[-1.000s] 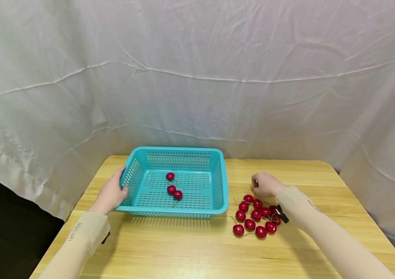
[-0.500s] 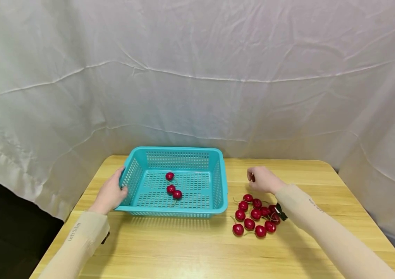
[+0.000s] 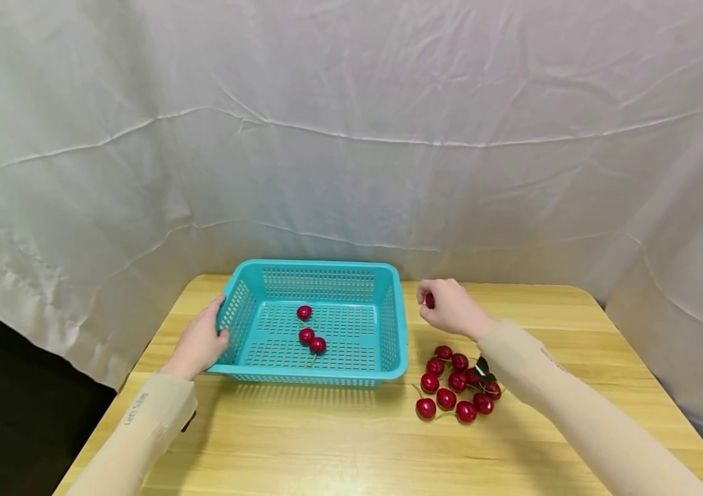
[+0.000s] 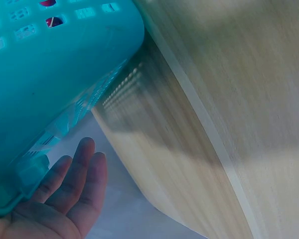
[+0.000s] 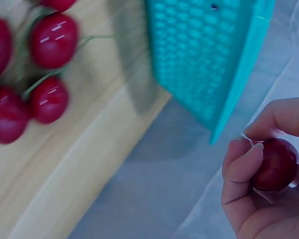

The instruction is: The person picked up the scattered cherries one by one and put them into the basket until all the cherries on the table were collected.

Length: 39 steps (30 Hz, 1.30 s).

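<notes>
The right hand point(image 3: 447, 306) is in the air to the right of the basket point(image 3: 302, 374), toward its far right corner, not touching it; its grip is clamped on the held cherry point(image 5: 276, 167), w/ thumb and fingertips curled around the fruit; the stem I cannot make out. The left hand point(image 3: 198, 342) has its grip clamped on the left end of the basket, thumb on the inner side, other fingers along the outside. Three basket cherries point(image 3: 307, 335) lie around the middle of the basket floor point(image 3: 351, 331); the cherry pile point(image 3: 457, 381) is on the bench point(image 3: 302, 441), right of the basket and nearer than the right hand.

Step in hand, I judge, is bringing this one cherry to the basket; for doing it well, raise the knuckles enough to pass over the right rim point(image 3: 402, 331); exact height vs. rim is hard to tell, so better a bit higher than a bump; then go left, lower close to the floor, and only there part the fingers, b/c a round fruit will prob. roll if dropped from high. Press softly; the skin looks glossy, maybe slippery. The left hand should only steady, w/o pulling; the black piece point(image 3: 484, 373) at the right wrist hangs by the pile, so lift the wrist too, or it may drag some cherries.
</notes>
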{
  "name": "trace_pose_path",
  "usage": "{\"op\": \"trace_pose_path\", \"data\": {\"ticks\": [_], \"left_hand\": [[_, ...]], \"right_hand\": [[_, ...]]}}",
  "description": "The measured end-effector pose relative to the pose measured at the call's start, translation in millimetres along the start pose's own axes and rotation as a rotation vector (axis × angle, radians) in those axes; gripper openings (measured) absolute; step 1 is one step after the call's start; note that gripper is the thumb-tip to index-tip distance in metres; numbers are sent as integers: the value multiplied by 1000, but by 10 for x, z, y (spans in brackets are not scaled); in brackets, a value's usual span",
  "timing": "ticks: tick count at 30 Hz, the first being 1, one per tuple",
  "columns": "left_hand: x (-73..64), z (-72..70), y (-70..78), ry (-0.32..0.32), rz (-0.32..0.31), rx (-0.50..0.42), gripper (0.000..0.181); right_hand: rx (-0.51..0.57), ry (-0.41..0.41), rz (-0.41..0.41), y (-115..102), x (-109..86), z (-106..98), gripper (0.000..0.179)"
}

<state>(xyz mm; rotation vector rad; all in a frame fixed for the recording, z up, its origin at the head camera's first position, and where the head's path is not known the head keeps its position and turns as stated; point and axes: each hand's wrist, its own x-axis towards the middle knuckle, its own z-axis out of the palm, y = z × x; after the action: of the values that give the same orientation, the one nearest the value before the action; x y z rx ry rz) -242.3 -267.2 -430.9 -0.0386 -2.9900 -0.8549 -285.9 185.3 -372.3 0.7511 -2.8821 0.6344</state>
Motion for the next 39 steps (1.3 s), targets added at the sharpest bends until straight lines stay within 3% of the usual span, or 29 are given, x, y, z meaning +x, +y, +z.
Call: {"op": "trace_pose_path", "data": {"ticks": [10, 21, 27, 33, 39], "left_hand": [[-16, -5, 32, 8, 6, 18, 74], [-7, -1, 42, 8, 2, 36, 73], [-10, 12, 22, 16, 5, 38, 74], [-19, 12, 22, 11, -9, 29, 74], [-26, 5, 33, 13, -6, 32, 74]], "right_hand": [[76, -3, -30, -434, 251, -69, 6], [170, -55, -52, -795, 517, 61, 13], [353, -137, 3, -913, 629, 211, 13], [450, -174, 23, -1007, 738, 373, 14], [679, -232, 116, -1080, 811, 521, 17]]}}
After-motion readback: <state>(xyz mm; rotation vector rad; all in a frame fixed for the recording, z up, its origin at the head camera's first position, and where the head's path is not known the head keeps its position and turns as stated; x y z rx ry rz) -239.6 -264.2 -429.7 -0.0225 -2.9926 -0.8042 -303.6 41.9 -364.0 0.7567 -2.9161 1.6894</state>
